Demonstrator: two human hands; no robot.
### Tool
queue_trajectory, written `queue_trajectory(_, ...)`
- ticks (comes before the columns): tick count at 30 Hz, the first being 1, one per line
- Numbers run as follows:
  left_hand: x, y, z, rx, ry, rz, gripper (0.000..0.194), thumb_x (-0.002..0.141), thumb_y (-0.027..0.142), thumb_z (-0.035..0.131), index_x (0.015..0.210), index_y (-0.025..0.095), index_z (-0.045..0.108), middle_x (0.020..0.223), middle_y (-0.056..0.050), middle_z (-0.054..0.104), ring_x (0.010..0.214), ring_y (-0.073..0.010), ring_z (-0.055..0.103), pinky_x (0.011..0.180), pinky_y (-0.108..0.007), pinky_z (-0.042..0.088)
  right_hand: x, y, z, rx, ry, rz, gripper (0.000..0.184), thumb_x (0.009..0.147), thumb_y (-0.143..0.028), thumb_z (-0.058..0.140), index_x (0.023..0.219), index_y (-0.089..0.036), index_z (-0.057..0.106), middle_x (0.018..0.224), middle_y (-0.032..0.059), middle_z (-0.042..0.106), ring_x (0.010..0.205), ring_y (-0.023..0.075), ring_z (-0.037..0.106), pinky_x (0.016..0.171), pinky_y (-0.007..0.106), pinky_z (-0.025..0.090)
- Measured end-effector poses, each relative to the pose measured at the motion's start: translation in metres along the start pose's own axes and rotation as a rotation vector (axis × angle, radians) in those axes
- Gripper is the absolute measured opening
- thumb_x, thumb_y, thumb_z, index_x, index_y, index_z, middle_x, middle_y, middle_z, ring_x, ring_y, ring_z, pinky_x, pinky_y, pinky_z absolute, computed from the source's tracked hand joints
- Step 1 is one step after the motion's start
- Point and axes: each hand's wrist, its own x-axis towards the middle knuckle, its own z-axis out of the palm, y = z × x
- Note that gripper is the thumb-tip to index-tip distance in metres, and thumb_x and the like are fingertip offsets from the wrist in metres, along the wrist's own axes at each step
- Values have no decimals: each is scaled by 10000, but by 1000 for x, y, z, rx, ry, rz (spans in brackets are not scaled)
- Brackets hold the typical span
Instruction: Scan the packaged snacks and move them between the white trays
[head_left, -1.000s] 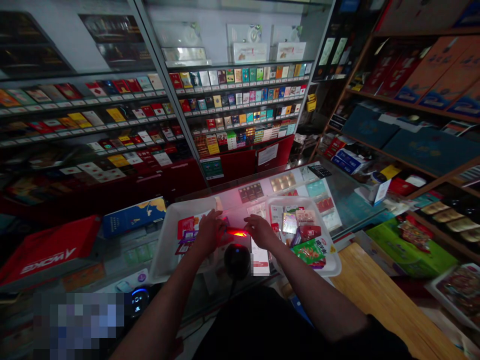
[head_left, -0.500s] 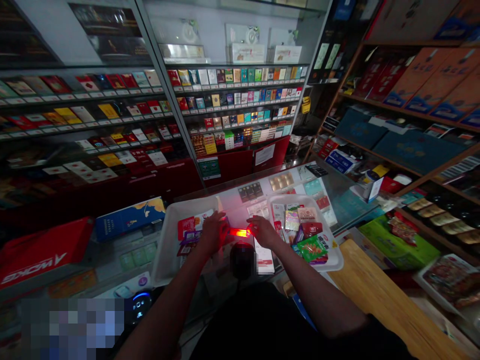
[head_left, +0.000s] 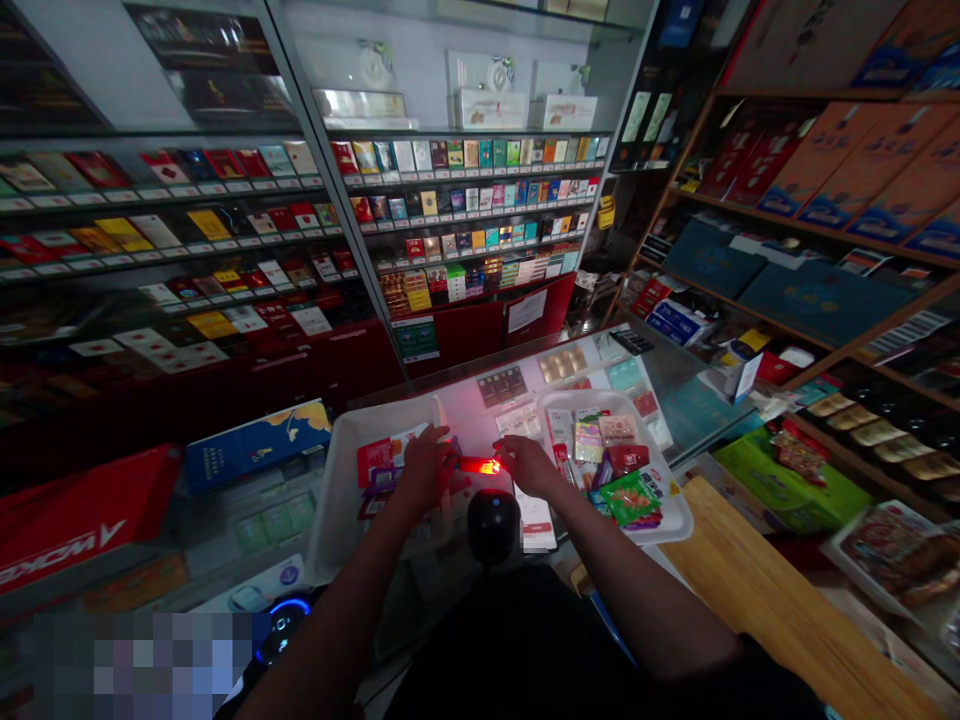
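"One small item (head_left: 480,466), lit red, sits between the two hands, just beyond a round black scanner (head_left: 493,526)."

"How is the grip on it?"

"The right hand (head_left: 525,465) pinches its right end in the fingertips. The left hand (head_left: 426,468) is bent at the other end; I can't tell whether those fingers press on it."

"And on either side?"

"Two white tubs. The left tub (head_left: 324,520) has a red packet (head_left: 377,462) among others, partly behind the left forearm; the right tub (head_left: 681,522) has a green packet (head_left: 632,496) lying near its front."

"What carries them?"

"A glass tabletop (head_left: 686,372), with a blue box (head_left: 259,445) left of the tubs. Beyond it, shelves (head_left: 480,178) hold rows of small boxes."
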Motion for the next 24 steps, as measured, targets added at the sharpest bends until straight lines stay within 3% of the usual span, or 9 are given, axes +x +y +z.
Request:
queue_trajectory(8,-12,-22,-22,21,20,-63,220,916,221,544,923,211,764,1483,-97,575,1411,-319,481,1159,-557,399,12,-39,5,-93,-51,-97,170,943,-192,601,849,-197,743,1157,84,747,1102,209,661,1001,330,451)
queue_trajectory(16,-35,-51,-43,124,-26,-108,208,880,191,553,887,207,760,1322,-120,676,1223,-290,614,1079,-454,479,24,-85,31,-364,-172,-226,175,928,-196,581,893,-170,750,1001,138,739,1028,255,650,916,337,473)
queue_trajectory(24,-61,-73,-44,133,-49,-166,187,888,209,554,911,196,740,1364,-135,642,1206,-290,613,1024,-452,488,34,-110,53,-606,-291,-349,206,892,-146,568,956,-107,760,1034,215,742,1037,300,665,912,392,496)
